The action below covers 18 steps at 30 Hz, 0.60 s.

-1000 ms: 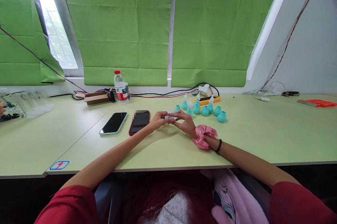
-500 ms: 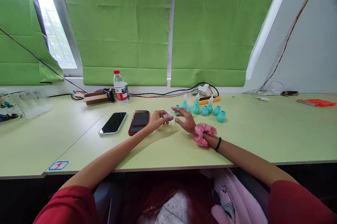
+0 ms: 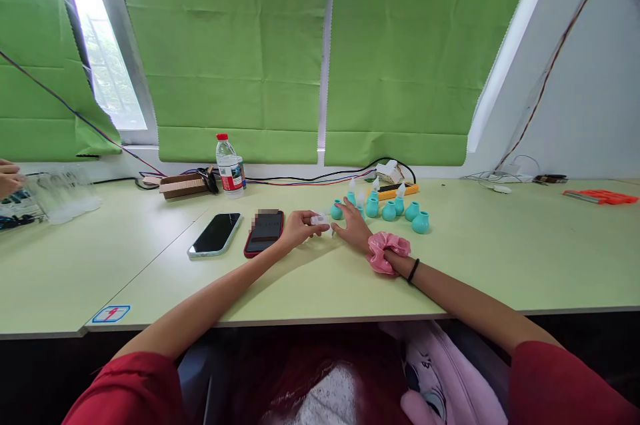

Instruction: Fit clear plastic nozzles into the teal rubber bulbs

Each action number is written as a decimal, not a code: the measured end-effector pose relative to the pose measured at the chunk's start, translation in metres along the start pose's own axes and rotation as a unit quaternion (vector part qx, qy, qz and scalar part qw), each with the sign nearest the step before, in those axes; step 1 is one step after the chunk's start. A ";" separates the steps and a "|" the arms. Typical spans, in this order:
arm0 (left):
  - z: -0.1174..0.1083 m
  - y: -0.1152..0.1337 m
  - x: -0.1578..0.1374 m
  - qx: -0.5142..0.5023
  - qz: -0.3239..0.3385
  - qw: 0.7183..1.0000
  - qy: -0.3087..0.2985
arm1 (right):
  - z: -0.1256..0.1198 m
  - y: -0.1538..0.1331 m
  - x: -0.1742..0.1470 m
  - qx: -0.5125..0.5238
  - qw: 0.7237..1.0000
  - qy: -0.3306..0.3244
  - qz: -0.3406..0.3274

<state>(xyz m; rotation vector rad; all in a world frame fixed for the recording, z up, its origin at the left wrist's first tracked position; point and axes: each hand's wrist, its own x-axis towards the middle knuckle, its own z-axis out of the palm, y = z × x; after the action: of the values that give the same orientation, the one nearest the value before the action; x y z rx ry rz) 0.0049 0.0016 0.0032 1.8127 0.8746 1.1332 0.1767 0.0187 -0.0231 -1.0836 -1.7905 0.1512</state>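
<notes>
My left hand (image 3: 299, 229) pinches a small whitish translucent piece (image 3: 319, 219) between thumb and fingertips, just above the table. To its right is my right hand (image 3: 354, 228), its thumb and fingers apart, with a pink scrunchie (image 3: 387, 252) at the wrist. Beyond its fingertips stands a small round teal pot (image 3: 336, 210); whether they touch it I cannot tell. Behind and right of this hand are several more teal pots (image 3: 421, 222). Some carry a white flame-shaped top (image 3: 401, 191); others show an open neck. A small white tip shows by my right thumb.
Two phones, a pale one (image 3: 215, 234) and a red-cased one (image 3: 265, 232), lie left of my hands. Behind them stand a water bottle (image 3: 229, 168) and a cardboard box (image 3: 184, 186). Another person's hand (image 3: 9, 178) is at the far left, near clear plastic cups (image 3: 67, 197). An orange cutter (image 3: 603, 195) lies far right.
My right hand's fingers have opened wider and shifted away from the whitish piece, uncovering the nearest teal pot. Another person's hand has come into view at the left edge.
</notes>
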 end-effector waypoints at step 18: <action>0.002 0.006 -0.006 0.117 0.034 0.993 -0.002 | -0.006 -0.014 -0.001 -0.199 0.979 -0.051 0.002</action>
<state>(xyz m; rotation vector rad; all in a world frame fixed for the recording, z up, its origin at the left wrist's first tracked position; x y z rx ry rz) 0.0049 -0.0071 0.0061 2.0476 0.9844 1.1056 0.1732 0.0075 -0.0136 -1.3804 -1.9607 -0.1622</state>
